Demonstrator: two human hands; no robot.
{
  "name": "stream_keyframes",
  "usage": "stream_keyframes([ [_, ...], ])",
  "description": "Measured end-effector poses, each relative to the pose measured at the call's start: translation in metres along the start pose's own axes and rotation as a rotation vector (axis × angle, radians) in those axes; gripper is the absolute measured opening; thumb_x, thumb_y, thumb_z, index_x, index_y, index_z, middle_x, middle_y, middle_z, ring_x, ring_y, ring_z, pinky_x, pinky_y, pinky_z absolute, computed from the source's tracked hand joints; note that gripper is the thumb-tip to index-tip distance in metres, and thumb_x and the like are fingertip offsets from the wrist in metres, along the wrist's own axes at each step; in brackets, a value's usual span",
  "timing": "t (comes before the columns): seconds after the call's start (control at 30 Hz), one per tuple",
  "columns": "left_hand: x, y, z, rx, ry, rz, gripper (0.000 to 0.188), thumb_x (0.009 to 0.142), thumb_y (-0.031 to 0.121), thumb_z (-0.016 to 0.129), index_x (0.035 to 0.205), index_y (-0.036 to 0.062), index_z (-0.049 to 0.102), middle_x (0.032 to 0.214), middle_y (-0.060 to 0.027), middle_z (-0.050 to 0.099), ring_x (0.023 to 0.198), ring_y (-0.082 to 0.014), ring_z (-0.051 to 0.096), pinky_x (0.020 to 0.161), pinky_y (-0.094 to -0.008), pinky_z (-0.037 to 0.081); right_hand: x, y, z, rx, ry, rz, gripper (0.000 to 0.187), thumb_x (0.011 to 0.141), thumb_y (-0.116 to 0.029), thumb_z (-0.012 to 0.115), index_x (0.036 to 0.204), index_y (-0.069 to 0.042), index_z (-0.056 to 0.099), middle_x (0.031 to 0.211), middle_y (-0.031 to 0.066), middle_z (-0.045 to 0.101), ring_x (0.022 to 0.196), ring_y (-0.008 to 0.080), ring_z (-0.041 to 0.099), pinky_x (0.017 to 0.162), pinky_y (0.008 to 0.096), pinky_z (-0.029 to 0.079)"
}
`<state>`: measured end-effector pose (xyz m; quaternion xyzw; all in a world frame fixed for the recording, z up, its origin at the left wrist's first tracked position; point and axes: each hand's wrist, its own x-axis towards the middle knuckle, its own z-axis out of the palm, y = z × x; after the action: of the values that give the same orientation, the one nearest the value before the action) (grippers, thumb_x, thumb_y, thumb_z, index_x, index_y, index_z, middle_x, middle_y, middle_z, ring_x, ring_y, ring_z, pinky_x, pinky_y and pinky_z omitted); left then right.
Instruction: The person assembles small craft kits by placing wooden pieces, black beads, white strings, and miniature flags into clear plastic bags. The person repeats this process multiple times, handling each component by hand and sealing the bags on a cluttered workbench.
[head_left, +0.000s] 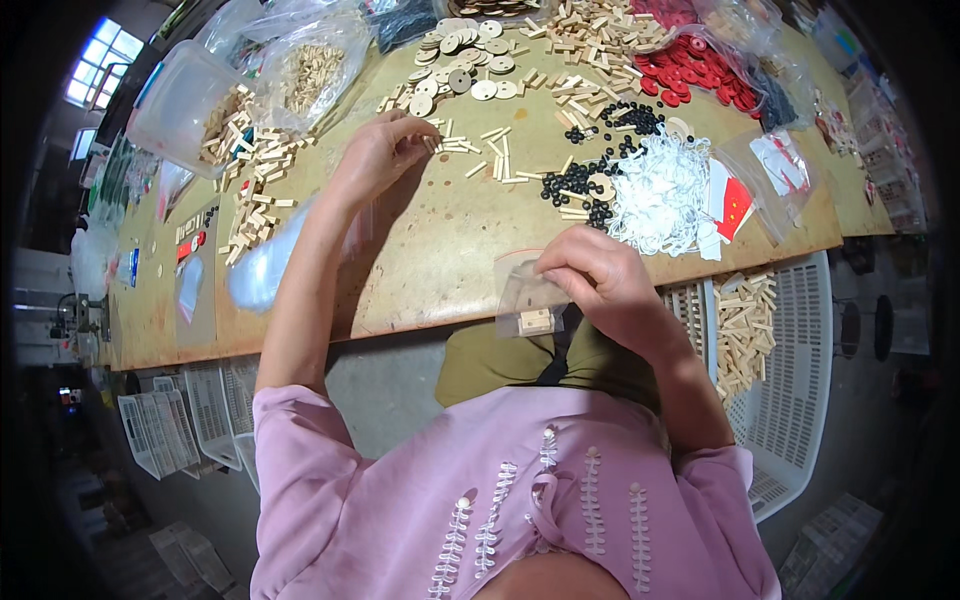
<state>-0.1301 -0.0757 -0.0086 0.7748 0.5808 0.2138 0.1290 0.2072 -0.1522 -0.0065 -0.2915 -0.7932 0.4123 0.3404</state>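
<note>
My right hand point(603, 280) pinches the top edge of a small clear zip bag point(518, 290) at the table's front edge. A few pale wooden blocks point(535, 321) lie in the bottom of the bag. Farther left, my left hand point(378, 160) reaches over the table with curled fingers. Its thumb and forefinger close on the end of a thin wooden stick point(433, 145), at the edge of a loose group of such sticks point(458, 144). The fingertips partly hide what they hold.
Round wooden discs point(483, 90), red discs point(690, 68), black beads point(570, 182) and a heap of white cords point(660, 190) lie across the table. Wooden blocks spill from a clear tub point(180, 105) at left. A white basket point(800, 350) with blocks stands below right.
</note>
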Motion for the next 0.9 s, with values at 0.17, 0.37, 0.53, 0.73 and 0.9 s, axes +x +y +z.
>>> stream_keyframes([
  [0.17,0.019,-0.020,-0.002,-0.084,-0.122,0.034,0.017,0.088,0.005,0.076,0.105,0.0058,0.074,0.092,-0.0082,0.071,0.083,-0.0212,0.067,0.075,-0.0347,0.054,-0.004,0.004,-0.001,-0.025,-0.008,-0.042,0.004,0.090,0.002,0.068,0.093,0.000,0.069,0.090,0.0112,0.068,0.085,0.0259,0.068,0.077,0.0343,0.055],
  [0.37,0.027,-0.011,-0.018,-0.045,-0.395,-0.089,0.018,0.086,0.010,0.081,0.098,0.0021,0.072,0.087,-0.0084,0.075,0.078,-0.0185,0.068,0.071,-0.0344,0.054,0.001,0.005,-0.002,-0.044,-0.021,-0.063,0.004,0.090,0.002,0.068,0.093,0.000,0.069,0.092,0.0120,0.068,0.086,0.0271,0.068,0.077,0.0350,0.055],
  [0.53,0.021,-0.007,-0.017,-0.105,-0.399,-0.181,0.015,0.090,0.012,0.079,0.091,0.0015,0.069,0.078,-0.0008,0.068,0.073,-0.0079,0.057,0.066,-0.0288,0.048,0.006,0.003,0.000,-0.048,-0.032,-0.097,0.005,0.090,0.003,0.068,0.095,0.001,0.069,0.094,0.0125,0.069,0.088,0.0286,0.068,0.078,0.0355,0.055],
  [0.73,-0.012,0.026,-0.009,-0.595,-0.180,-0.249,0.017,0.089,0.015,0.082,0.088,0.0022,0.071,0.073,0.0077,0.058,0.069,-0.0022,0.050,0.062,-0.0229,0.042,0.015,0.001,-0.002,-0.080,-0.025,-0.194,0.010,0.087,0.004,0.070,0.096,0.000,0.069,0.098,0.0132,0.070,0.091,0.0301,0.069,0.081,0.0365,0.056],
  [0.9,-0.045,0.115,-0.023,-0.812,-0.241,-0.211,0.014,0.088,0.012,0.082,0.092,0.0010,0.074,0.069,0.0119,0.049,0.063,0.0010,0.041,0.056,-0.0191,0.033,0.022,-0.015,-0.006,-0.097,-0.038,-0.204,0.014,0.084,0.004,0.072,0.096,-0.002,0.070,0.105,0.0140,0.071,0.095,0.0311,0.070,0.082,0.0363,0.057],
])
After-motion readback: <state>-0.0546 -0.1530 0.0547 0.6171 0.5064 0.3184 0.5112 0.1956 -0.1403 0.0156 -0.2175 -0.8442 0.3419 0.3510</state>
